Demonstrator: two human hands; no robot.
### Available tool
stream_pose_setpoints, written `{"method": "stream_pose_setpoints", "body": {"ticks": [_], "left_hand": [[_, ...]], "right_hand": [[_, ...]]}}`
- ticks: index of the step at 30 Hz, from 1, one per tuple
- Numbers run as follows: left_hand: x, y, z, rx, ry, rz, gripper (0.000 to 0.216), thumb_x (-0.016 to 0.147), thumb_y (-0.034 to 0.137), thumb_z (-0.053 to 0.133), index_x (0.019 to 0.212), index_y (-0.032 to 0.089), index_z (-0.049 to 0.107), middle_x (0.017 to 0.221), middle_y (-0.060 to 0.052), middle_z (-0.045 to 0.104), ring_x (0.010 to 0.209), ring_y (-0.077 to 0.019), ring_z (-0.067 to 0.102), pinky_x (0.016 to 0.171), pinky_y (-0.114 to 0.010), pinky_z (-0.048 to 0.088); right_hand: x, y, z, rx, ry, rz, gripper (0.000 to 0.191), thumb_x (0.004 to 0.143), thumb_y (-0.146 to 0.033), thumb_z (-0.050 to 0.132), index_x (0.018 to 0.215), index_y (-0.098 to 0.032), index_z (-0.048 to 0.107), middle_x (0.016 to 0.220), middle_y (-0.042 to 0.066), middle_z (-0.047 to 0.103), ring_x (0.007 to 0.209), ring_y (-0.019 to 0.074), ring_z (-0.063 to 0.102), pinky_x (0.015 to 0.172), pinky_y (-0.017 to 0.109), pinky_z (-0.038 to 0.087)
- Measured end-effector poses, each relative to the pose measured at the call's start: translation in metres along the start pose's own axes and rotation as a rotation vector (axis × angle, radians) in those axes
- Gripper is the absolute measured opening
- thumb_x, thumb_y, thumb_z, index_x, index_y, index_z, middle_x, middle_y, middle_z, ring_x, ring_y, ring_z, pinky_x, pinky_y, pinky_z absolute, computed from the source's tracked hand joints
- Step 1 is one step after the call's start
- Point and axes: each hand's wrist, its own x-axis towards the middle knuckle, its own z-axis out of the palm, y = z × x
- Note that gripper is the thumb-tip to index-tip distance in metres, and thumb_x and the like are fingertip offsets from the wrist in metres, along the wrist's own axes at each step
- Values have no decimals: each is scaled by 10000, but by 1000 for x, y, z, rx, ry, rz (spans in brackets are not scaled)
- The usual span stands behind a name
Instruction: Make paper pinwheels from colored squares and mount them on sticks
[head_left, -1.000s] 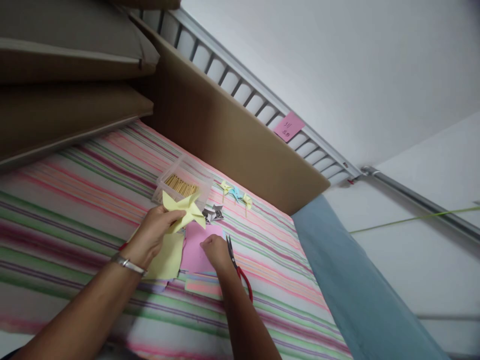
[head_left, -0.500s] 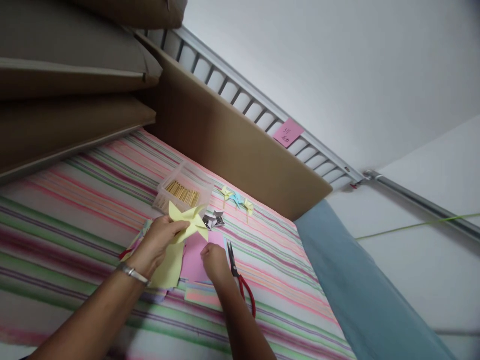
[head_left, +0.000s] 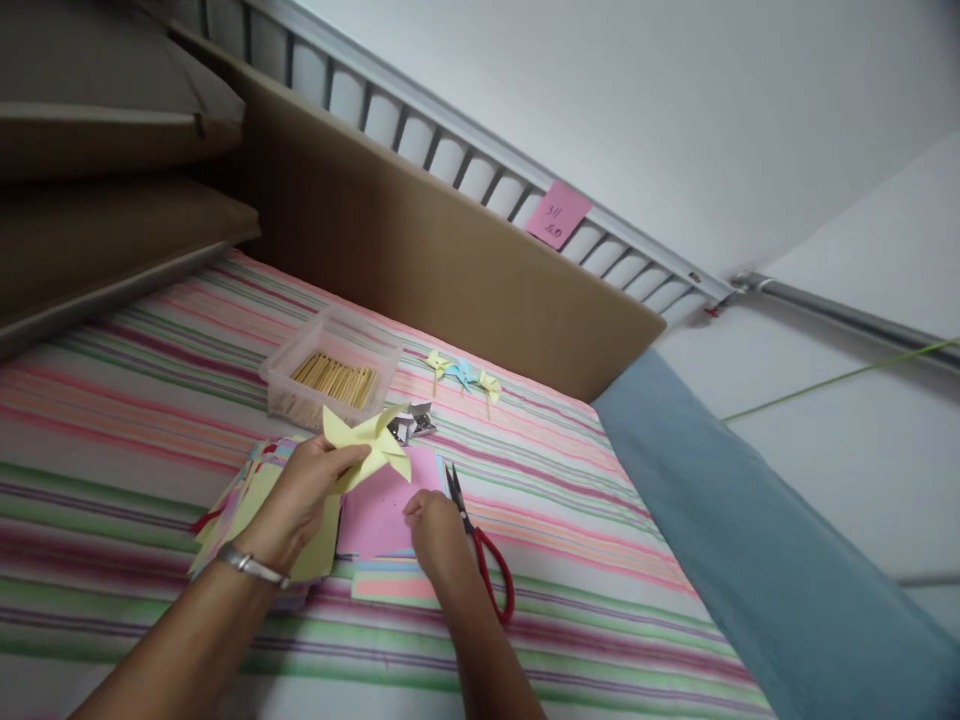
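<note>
A pale yellow paper pinwheel (head_left: 382,450) with folded blades is pinched at its middle by my left hand (head_left: 309,482), which wears a silver bracelet. To the right, my right hand (head_left: 436,525) hovers with its fingers closed over the edge of pink paper (head_left: 371,515); whatever it may hold is too small to make out. A few tiny dark specks lie on the pink sheet. Red-handled scissors (head_left: 495,572) rest just right of that hand, blades slightly apart. Beneath my left wrist lies a stack of yellow and other coloured paper (head_left: 321,540).
Beyond the hands stands a clear plastic box (head_left: 279,385) with many thin wooden sticks (head_left: 335,380). Small silvery packets (head_left: 412,422) lie beside it. Three little pinwheels on sticks (head_left: 463,375) are farther back. A brown board (head_left: 450,280) borders the striped cloth (head_left: 585,510).
The camera view has shifted, bringing the box and paper stack more into sight. My left hand still grips the pinwheel; my right hand stays closed, with specks now visible on the pink paper.
</note>
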Motion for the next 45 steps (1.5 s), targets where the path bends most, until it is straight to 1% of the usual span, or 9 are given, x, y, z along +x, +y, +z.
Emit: {"method": "stream_pose_setpoints", "body": {"ticks": [6, 12, 14, 16, 18, 20, 25, 34, 45], "left_hand": [[1, -13, 5, 30, -10, 13, 228, 538, 201, 743, 740, 112, 687, 672, -15, 680, 586, -117, 546, 562, -210, 383], [-1, -28, 24, 80, -34, -26, 186, 568, 209, 749, 721, 125, 685, 628, -4, 679, 540, -107, 539, 534, -204, 380], [0, -36, 31, 83, -49, -56, 180, 563, 229, 759, 691, 128, 682, 606, -7, 678, 523, -114, 544, 526, -211, 388], [0, -43, 37, 82, -89, -75, 194, 562, 242, 767, 701, 131, 688, 621, -16, 689, 543, -128, 565, 547, -222, 406], [-1, -47, 43, 94, -126, -75, 211, 573, 246, 766, 739, 135, 699, 651, -23, 699, 574, -137, 581, 571, -229, 417], [-4, -50, 47, 98, -169, -67, 226, 589, 248, 760, 778, 136, 706, 697, -34, 708, 610, -146, 594, 589, -234, 423], [-12, -51, 50, 65, -236, -68, 283, 610, 261, 760, 860, 136, 713, 802, -68, 727, 674, -170, 619, 608, -247, 439], [-15, -46, 45, 31, -148, -73, 310, 551, 255, 786, 837, 147, 733, 778, -68, 739, 629, -184, 636, 573, -250, 451], [-13, -50, 45, -9, -143, -84, 285, 557, 233, 777, 827, 155, 731, 741, -41, 738, 615, -168, 633, 564, -233, 446]], "right_hand": [[-8, 3, -22, 213, 27, -6, 182, 718, -67, 463, 698, -171, 611, 727, 40, 625, 690, 162, 575, 628, 236, 409], [-7, -3, -65, 690, 107, -37, 66, 722, -187, 525, 723, -192, 591, 698, -4, 606, 685, 157, 574, 656, 244, 451], [-11, -7, -72, 692, 149, -118, 72, 720, -178, 548, 713, -201, 616, 830, 21, 638, 826, 172, 593, 788, 275, 450], [-14, -10, -75, 661, 160, -189, 99, 722, -158, 565, 715, -215, 647, 1111, 48, 611, 1087, 195, 530, 961, 318, 372], [-16, -10, -75, 642, 135, -209, 121, 727, -144, 577, 721, -224, 668, 1363, 31, 457, 1288, 203, 366, 1061, 352, 261], [-18, -11, -74, 631, 110, -193, 124, 732, -134, 587, 722, -220, 675, 1455, 14, 343, 1355, 205, 263, 1089, 372, 209], [-16, -11, -66, 602, 92, -140, 110, 740, -136, 598, 729, -213, 675, 1462, 28, 341, 1371, 210, 230, 1097, 400, 183], [-10, -12, -53, 611, 75, -122, 99, 734, -151, 598, 728, -218, 671, 1431, 41, 388, 1349, 219, 283, 1095, 403, 198], [-9, -11, -52, 529, 95, -120, 76, 725, -159, 609, 743, -215, 658, 1397, 54, 421, 1328, 225, 323, 1071, 377, 251]]}}
